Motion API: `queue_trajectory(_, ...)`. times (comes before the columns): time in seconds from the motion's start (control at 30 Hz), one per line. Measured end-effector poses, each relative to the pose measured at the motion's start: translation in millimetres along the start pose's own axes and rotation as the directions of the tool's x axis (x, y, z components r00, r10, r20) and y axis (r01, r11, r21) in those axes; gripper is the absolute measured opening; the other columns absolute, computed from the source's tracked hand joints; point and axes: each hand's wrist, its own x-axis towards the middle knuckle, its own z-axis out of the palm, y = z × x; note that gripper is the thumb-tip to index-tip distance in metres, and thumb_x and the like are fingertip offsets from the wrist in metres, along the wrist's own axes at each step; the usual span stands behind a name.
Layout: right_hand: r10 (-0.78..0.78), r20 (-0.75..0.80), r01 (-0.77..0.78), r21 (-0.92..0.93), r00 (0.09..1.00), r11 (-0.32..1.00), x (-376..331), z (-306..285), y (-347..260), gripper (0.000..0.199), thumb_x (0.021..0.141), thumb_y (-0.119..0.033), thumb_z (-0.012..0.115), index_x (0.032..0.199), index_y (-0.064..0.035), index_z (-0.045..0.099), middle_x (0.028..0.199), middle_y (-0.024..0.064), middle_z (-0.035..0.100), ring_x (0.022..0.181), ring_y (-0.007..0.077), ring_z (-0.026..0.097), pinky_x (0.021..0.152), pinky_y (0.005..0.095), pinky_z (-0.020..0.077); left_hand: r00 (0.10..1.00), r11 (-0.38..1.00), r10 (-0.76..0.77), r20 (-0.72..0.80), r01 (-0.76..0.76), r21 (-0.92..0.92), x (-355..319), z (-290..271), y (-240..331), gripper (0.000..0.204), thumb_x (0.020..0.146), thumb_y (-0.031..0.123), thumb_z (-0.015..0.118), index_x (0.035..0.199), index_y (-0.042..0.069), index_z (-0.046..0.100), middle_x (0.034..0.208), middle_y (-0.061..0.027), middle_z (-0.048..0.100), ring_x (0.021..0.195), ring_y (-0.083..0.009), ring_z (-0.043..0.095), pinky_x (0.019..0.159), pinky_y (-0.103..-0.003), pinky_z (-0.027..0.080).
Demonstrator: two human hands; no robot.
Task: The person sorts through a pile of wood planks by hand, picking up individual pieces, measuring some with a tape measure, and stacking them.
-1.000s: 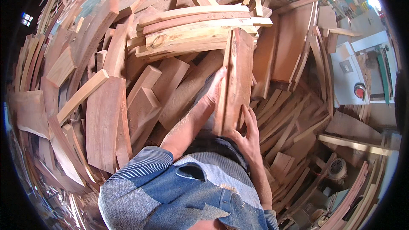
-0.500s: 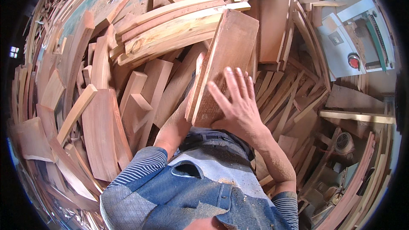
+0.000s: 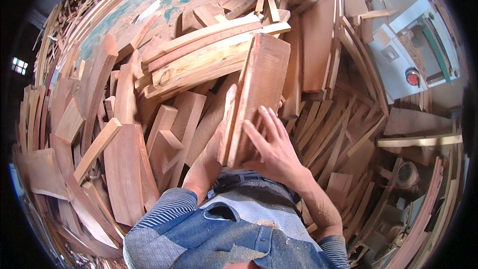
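Observation:
Held up in front of my waist is a short stack of reddish-brown boards [image 3: 266,72], its far end tilted away from me. Their layered edges face left, and a broad sawn face shows on the right. My left hand [image 3: 222,132] grips the stack from the left and beneath; most of its fingers are hidden behind the wood. Across the broad face lies my right hand [image 3: 274,152], its fingers outstretched and slightly apart, touching the near part of the top board. Pale sawdust dots my right forearm.
Curved light planks [image 3: 199,60] are stacked just beyond the boards. Upright cut pieces [image 3: 124,169] crowd the left, and loose offcuts [image 3: 318,129] the right. A pale machine with a red button [image 3: 413,76] stands at the far right, above a dusty motor [image 3: 407,174].
The boards and both hands have shifted a little lower in the picture, along with the surroundings. The stack has turned slightly, showing more of its left edge. My right hand's fingers are more bent.

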Motion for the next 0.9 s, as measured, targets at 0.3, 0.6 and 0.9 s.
queue_trajectory(0.3, 0.570, -0.127, -0.320, 0.719, 0.812, 0.617, -24, 44, 42, 0.095, 0.080, -0.016, 0.078, 0.153, 0.0105, 0.024, 0.148, 0.0275, 0.046, 0.136, 0.0335, 0.048, 0.113, 0.0372, 0.0391, 0.916, 0.545, 0.370, -0.156, -0.078, 0.835, 29, -15, -14, 0.101, 0.096, 0.057, 0.061, 0.161, 0.000, 0.008, 0.161, -0.0202, 0.025, 0.150, -0.0290, 0.023, 0.123, -0.039, 0.020)
queue_trajectory(0.6, 0.628, 0.050, -0.075, 0.997, 0.777, 0.014, -55, 23, 49, 0.084, 0.083, -0.015, 0.073, 0.154, 0.0040, 0.032, 0.147, 0.0166, 0.050, 0.134, 0.0240, 0.052, 0.110, 0.0343, 0.0411, 0.983, 0.806, 0.088, -0.159, 0.023, 0.591, 19, -2, -14, 0.069, 0.091, 0.023, 0.074, 0.146, -0.001, 0.040, 0.136, -0.0167, 0.058, 0.122, -0.0232, 0.059, 0.103, -0.042, 0.049)
queue_trajectory(0.9, 0.795, 0.021, -0.786, 0.165, 0.607, 0.596, -305, 116, 119, 0.047, 0.098, -0.037, 0.060, 0.125, 0.0008, 0.068, 0.124, 0.0223, 0.068, 0.128, 0.0317, 0.057, 0.103, 0.0415, 0.0466, 0.953, 0.814, 0.139, -0.268, 0.045, 0.579, 10, -21, -22, 0.064, 0.086, 0.018, 0.080, 0.137, -0.004, 0.050, 0.127, -0.0160, 0.064, 0.113, -0.0223, 0.065, 0.096, -0.035, 0.054)
